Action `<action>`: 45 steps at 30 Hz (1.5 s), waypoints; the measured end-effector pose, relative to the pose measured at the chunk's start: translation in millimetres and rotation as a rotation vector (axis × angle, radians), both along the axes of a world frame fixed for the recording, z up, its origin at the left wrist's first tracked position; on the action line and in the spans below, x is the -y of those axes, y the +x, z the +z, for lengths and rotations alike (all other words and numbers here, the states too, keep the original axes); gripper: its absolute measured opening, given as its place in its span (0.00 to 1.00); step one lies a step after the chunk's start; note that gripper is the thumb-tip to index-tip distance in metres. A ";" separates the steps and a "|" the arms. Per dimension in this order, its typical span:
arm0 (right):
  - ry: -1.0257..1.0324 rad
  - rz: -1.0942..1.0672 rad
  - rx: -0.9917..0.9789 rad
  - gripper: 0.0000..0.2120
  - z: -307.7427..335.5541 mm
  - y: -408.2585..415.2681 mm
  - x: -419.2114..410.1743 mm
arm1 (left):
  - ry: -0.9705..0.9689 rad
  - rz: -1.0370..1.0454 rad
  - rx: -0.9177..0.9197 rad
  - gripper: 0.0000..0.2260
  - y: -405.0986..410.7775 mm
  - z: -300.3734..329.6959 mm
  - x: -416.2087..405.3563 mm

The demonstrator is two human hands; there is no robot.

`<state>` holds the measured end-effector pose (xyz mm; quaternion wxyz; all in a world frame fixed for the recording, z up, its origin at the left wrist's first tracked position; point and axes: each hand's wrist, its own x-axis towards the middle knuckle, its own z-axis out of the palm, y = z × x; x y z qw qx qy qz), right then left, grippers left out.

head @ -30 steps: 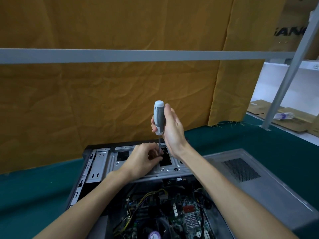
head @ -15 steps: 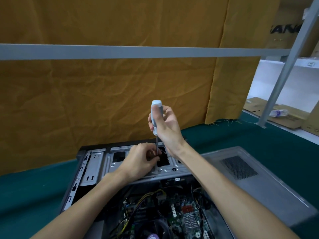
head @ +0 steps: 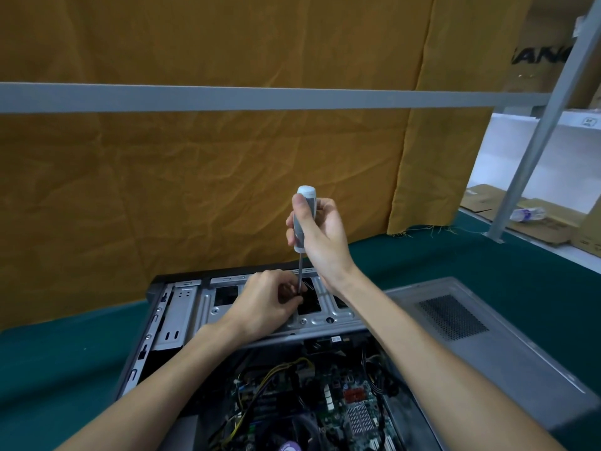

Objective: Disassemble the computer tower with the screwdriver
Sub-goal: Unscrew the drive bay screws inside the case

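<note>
An open computer tower (head: 182, 314) lies on its side on the green table, its motherboard (head: 325, 405) and wires exposed near me. My right hand (head: 322, 236) grips the grey-and-white handle of a screwdriver (head: 304, 219), held upright over the metal drive bay bracket (head: 325, 320). The thin shaft runs down to the bracket. My left hand (head: 263, 301) rests on the bracket with fingers curled, pinching the shaft near its tip. The tip itself is hidden by my fingers.
The tower's detached grey side panel (head: 481, 333) with a mesh vent lies right of the case. An orange cloth (head: 195, 177) hangs behind, crossed by a grey rail (head: 260, 97). A slanted metal post (head: 533, 141) and cardboard boxes (head: 546, 222) stand at the right.
My right hand has turned round the handle, thumb now across its front. The screwdriver stays upright on the same spot. My left hand keeps its place at the shaft.
</note>
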<state>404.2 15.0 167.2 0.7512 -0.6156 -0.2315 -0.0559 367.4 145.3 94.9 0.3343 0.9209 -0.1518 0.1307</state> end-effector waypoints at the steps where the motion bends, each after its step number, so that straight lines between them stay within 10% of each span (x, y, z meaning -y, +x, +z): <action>1: -0.002 -0.007 0.005 0.18 -0.3 0.2 0.5 | -0.001 0.006 0.001 0.04 -0.3 -0.3 0.2; 45: 0.012 0.021 0.020 0.21 0.3 0.0 -9.5 | -0.021 0.027 -0.017 0.03 -8.2 2.9 2.6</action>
